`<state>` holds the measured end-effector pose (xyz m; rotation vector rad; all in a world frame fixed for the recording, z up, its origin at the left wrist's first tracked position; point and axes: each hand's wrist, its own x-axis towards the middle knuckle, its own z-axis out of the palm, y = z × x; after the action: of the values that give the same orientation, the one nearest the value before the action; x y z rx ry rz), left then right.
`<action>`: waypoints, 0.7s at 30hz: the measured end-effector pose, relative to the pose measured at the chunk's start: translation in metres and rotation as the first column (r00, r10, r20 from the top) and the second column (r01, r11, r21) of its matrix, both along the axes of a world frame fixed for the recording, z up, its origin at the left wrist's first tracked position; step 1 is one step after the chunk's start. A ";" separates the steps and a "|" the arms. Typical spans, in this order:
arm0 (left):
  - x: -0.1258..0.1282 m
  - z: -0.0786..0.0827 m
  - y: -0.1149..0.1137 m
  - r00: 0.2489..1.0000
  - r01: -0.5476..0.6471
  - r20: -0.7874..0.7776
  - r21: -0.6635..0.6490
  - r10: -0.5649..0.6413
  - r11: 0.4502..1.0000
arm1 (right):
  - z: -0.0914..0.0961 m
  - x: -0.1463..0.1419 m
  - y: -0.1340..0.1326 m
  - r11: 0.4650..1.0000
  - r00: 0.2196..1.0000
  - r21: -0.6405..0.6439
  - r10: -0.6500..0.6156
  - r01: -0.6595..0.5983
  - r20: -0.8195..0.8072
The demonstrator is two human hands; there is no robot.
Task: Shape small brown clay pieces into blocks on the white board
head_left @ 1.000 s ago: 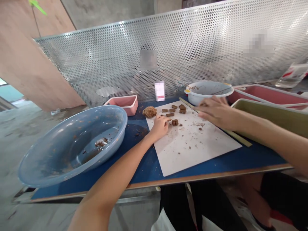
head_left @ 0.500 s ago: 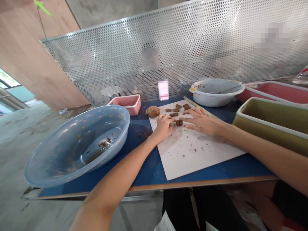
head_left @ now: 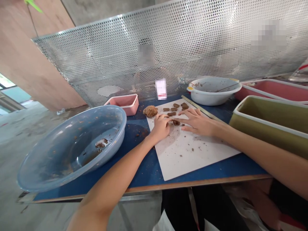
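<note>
A small dark brown clay-like lump (head_left: 176, 122) lies on the white board (head_left: 178, 163), partly covered by fingertips. My left hand (head_left: 161, 126) is at its left side, fingers curled together with the tips against it. From the right, my right hand (head_left: 201, 123) reaches over with spread fingers, its index fingertip touching or just above the lump. Several short brown rolled pieces (head_left: 171, 114) lie just beyond my hands on the board. A larger, rough brown clay-like mass (head_left: 150, 111) sits at the board's far left corner. Crumbs are scattered over the near part of the board.
A big blue basin (head_left: 72, 173) with murky water stands left. Behind are a small pink tub (head_left: 132, 109), a white basin (head_left: 209, 100) and a thin stick (head_left: 199, 107). Green (head_left: 269, 125) and pink tubs (head_left: 271, 91) stand right. A perforated metal panel (head_left: 115, 64) closes the back.
My right index fingertip has come in over the lump, close to my left fingertips, covering more of it. The whole view has shifted slightly.
</note>
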<state>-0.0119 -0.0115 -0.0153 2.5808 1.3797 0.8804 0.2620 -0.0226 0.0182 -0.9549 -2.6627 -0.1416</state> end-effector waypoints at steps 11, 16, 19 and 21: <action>-0.001 -0.002 0.001 1.000 0.002 0.011 0.021 -0.002 1.000 | 0.000 0.000 0.001 1.000 0.998 -0.015 -0.025 0.024 -0.054; -0.002 -0.002 0.003 0.999 0.046 0.012 0.028 -0.046 0.999 | 0.003 -0.002 -0.001 0.999 0.998 -0.037 -0.017 0.015 -0.062; -0.003 -0.001 0.002 0.998 0.064 0.018 0.046 -0.065 0.997 | 0.005 0.002 -0.001 0.999 0.997 -0.036 -0.039 0.036 -0.070; -0.003 0.000 0.000 0.997 0.080 0.010 0.070 -0.081 0.994 | 0.006 0.005 -0.002 0.998 0.996 -0.033 -0.059 0.056 -0.073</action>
<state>-0.0152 -0.0111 -0.0156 2.6564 1.2535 0.9470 0.2667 -0.0245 0.0238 -1.0267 -2.5784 -0.0767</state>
